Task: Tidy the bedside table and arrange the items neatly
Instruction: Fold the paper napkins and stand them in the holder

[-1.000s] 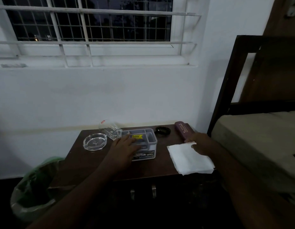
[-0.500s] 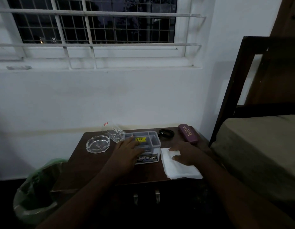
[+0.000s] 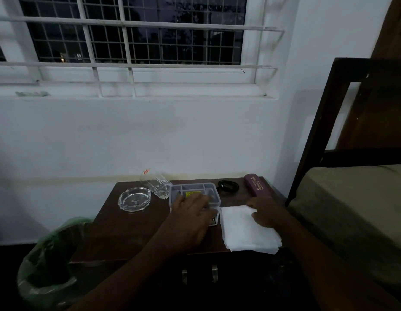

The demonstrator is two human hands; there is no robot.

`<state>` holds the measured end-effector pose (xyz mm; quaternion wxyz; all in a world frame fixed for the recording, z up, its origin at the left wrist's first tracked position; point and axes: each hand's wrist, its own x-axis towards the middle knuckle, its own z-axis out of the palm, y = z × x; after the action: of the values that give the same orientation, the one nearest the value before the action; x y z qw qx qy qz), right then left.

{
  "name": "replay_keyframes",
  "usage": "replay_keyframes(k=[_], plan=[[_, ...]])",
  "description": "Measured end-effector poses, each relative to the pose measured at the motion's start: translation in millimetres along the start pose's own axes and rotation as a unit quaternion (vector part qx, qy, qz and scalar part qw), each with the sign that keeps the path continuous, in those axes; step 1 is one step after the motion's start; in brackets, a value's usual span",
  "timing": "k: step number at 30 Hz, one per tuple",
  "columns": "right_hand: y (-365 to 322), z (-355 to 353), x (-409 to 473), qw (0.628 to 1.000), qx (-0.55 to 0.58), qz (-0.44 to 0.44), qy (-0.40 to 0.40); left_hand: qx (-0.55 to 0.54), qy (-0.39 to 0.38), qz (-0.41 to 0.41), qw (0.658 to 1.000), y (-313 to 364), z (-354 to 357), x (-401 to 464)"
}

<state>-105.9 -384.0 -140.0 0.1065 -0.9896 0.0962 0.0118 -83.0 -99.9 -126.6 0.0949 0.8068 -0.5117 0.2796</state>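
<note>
On the dark wooden bedside table (image 3: pixel 132 234) stands a clear plastic box (image 3: pixel 195 190) with a yellow label. My left hand (image 3: pixel 190 218) lies over its front, fingers curled on the lid. A folded white cloth (image 3: pixel 244 234) lies right of the box, touching it. My right hand (image 3: pixel 265 212) presses on its far right part, fingers at the far edge. A glass ashtray (image 3: pixel 133 199) sits at the left. A clear tumbler (image 3: pixel 155 184) lies tipped behind it. A black coiled band (image 3: pixel 228 186) and a purple glasses case (image 3: pixel 256 185) lie at the back right.
A bin lined with a green bag (image 3: pixel 49 261) stands left of the table. A bed (image 3: pixel 352 209) with a dark frame (image 3: pixel 311 140) is close on the right. The white wall and barred window are behind. Two metal handles (image 3: pixel 199 274) show below the table's front edge.
My right hand slid the white cloth left until it touched the box, then shifted back toward the cloth's right side. My left hand moved down over the box's front.
</note>
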Motion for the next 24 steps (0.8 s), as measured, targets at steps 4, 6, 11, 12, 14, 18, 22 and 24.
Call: replay_keyframes(k=[4, 6, 11, 12, 14, 18, 22, 24], plan=[[0, -1, 2, 1.0, 0.006, 0.003, 0.012, -0.063, -0.113, 0.126, 0.984, 32, 20, 0], [1, -3, 1, 1.0, 0.005, -0.008, 0.028, -0.084, -0.177, 0.101, 0.975, 39, 30, -5], [3, -5, -2, 0.996, 0.03, -0.018, 0.076, -0.094, -0.231, 0.056, 0.967, 39, 36, -13], [4, -5, -2, 0.996, 0.035, -0.02, 0.081, -0.097, -0.236, 0.053, 0.965, 39, 36, -12], [6, -4, -3, 0.995, 0.044, -0.025, 0.083, -0.105, -0.249, 0.049, 0.962, 42, 34, -11], [4, -8, -5, 0.992, 0.067, -0.022, 0.106, -0.113, -0.267, 0.043, 0.956, 43, 33, -11], [3, -10, -4, 0.991, 0.053, -0.034, 0.12, -0.112, -0.28, 0.042, 0.953, 42, 30, -10], [2, -11, -3, 0.992, 0.046, -0.04, 0.115, -0.115, -0.282, 0.04, 0.952, 44, 29, -9]])
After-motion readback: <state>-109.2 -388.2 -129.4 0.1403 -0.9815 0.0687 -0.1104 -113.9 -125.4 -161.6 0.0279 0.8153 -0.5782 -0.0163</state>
